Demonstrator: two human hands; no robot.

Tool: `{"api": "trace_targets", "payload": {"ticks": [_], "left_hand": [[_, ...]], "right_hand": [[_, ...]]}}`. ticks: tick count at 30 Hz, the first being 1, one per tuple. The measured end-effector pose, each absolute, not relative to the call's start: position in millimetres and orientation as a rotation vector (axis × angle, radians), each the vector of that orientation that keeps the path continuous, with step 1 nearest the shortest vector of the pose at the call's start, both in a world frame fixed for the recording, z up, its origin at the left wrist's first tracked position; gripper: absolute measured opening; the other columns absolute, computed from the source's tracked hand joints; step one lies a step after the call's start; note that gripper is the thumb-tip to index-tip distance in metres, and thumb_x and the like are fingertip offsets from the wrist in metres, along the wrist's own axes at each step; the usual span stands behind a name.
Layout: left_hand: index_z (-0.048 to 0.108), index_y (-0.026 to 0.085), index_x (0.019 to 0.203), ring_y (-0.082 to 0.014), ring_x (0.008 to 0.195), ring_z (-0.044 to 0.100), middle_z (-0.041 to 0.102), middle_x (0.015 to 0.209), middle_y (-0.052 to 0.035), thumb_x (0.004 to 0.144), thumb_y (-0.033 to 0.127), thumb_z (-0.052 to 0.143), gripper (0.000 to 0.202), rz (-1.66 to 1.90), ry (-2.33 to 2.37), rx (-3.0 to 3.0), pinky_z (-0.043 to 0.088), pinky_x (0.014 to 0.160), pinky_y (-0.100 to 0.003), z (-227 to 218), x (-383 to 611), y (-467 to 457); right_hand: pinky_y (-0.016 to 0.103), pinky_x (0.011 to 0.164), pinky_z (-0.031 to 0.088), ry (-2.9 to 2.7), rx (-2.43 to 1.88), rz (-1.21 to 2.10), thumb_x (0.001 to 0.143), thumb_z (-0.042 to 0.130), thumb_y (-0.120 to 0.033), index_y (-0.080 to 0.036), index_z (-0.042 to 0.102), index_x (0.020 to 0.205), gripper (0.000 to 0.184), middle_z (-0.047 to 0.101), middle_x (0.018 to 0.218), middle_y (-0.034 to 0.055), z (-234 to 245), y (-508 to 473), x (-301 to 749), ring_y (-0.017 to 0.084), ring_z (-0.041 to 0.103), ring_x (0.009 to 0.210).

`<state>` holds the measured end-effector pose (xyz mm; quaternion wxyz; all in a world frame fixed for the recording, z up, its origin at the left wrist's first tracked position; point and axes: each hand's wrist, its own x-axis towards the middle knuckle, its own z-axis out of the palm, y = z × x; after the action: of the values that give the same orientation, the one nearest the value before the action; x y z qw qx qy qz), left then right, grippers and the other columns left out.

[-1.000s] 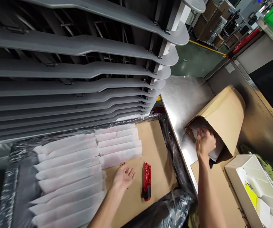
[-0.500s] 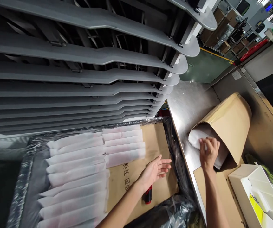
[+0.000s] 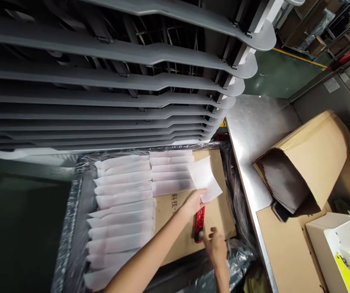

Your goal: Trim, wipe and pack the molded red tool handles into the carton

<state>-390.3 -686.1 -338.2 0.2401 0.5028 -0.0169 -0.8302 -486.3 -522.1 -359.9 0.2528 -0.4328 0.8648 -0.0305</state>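
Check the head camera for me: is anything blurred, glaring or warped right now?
Head view: the right hand looks slightly motion-blurred, while the left hand and the white sheet it holds look sharp; the steel tabletop shows a pale sheen; the grey rack arms bow from wide-angle distortion; the lower-left corner is dark.

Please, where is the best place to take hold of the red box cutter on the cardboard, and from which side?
Grip the middle of the red box cutter, coming from above on its right, where the right hand is. It lies flat and lengthwise on the cardboard sheet, and its narrow body suits a wrap-around grip. The left hand, holding a white paper sheet, crowds its top end.
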Motion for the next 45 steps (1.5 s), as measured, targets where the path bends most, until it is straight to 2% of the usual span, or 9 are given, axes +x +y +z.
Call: {"api": "trace_targets", "payload": {"ticks": [2,5,10,14,22,30,35,40,45], "left_hand": [[0.066,0.012,0.102,-0.0132,0.075,0.068,0.073,0.092,-0.0036,0.093,0.025,0.061,0.017,-2.219,-0.048,1.397,0.056,0.073,-0.029,-344,-386,-692],[0.066,0.012,0.1,-0.0138,0.078,0.068,0.072,0.093,-0.0039,0.093,0.028,0.062,0.018,-2.179,-0.074,1.412,0.057,0.075,-0.032,-352,-383,-694],[0.066,0.012,0.087,-0.0126,0.072,0.067,0.071,0.081,-0.0008,0.092,0.023,0.064,0.013,-2.134,-0.164,1.437,0.056,0.076,-0.031,-359,-380,-692],[0.069,0.011,0.085,-0.0118,0.071,0.067,0.072,0.079,-0.001,0.088,0.019,0.067,0.009,-2.113,-0.28,1.397,0.055,0.074,-0.029,-360,-383,-686],[0.071,0.012,0.071,-0.0159,0.067,0.064,0.069,0.064,-0.0011,0.065,0.038,0.086,0.031,-2.101,-0.469,1.299,0.045,0.062,-0.023,-361,-392,-666],[0.071,0.016,0.099,-0.019,0.085,0.065,0.073,0.098,-0.0065,0.051,0.056,0.089,0.065,-2.366,-0.478,1.097,0.052,0.075,-0.029,-349,-381,-655],[0.07,0.014,0.094,-0.017,0.079,0.063,0.072,0.09,-0.0057,0.048,0.052,0.092,0.063,-2.522,-0.45,1.007,0.051,0.071,-0.028,-345,-376,-642],[0.068,0.015,0.088,-0.0152,0.071,0.063,0.069,0.079,-0.002,0.05,0.049,0.092,0.057,-2.615,-0.329,0.964,0.05,0.067,-0.027,-340,-376,-621],[0.063,0.017,0.078,-0.0143,0.066,0.064,0.067,0.071,0.0007,0.05,0.051,0.092,0.053,-2.623,-0.125,0.97,0.051,0.064,-0.026,-346,-375,-609]], "right_hand": [[0.037,0.06,0.053,2.33,-1.135,0.07,0.073,0.077,-0.036,-0.012,0.067,0.086,0.029,0.073,0.073,0.0162,-379,-514,-461,0.035,0.072,0.07],[0.037,0.063,0.052,2.34,-1.096,0.168,0.082,0.068,-0.035,-0.01,0.067,0.09,0.026,0.073,0.082,0.0225,-392,-510,-444,0.035,0.073,0.076],[0.035,0.064,0.051,2.32,-1.106,0.086,0.094,0.048,-0.048,-0.018,0.07,0.094,0.037,0.075,0.08,0.0144,-366,-489,-466,0.031,0.073,0.077],[0.032,0.058,0.048,2.439,-1.094,-0.172,0.091,0.042,-0.065,-0.022,0.07,0.1,0.052,0.074,0.073,0.009,-331,-465,-481,0.028,0.072,0.067],[0.034,0.053,0.045,2.532,-1.274,-0.163,0.089,0.029,-0.076,-0.023,0.069,0.094,0.067,0.074,0.074,0.0073,-312,-472,-473,0.027,0.071,0.063],[0.033,0.057,0.046,2.485,-1.205,-0.21,0.085,0.027,-0.082,-0.021,0.068,0.106,0.076,0.075,0.079,0.0089,-289,-478,-474,0.028,0.072,0.068],[0.033,0.057,0.044,2.518,-0.981,-0.358,0.078,0.035,-0.087,-0.016,0.052,0.128,0.088,0.076,0.081,0.0082,-271,-494,-471,0.027,0.071,0.066],[0.033,0.059,0.046,2.438,-0.886,-0.515,0.08,0.044,-0.081,-0.016,0.05,0.128,0.081,0.076,0.081,0.0088,-266,-505,-476,0.026,0.07,0.064],[0.03,0.066,0.049,2.393,-0.908,-0.627,0.087,0.04,-0.074,-0.02,0.066,0.107,0.063,0.076,0.09,0.0111,-261,-515,-495,0.024,0.071,0.075]]}}
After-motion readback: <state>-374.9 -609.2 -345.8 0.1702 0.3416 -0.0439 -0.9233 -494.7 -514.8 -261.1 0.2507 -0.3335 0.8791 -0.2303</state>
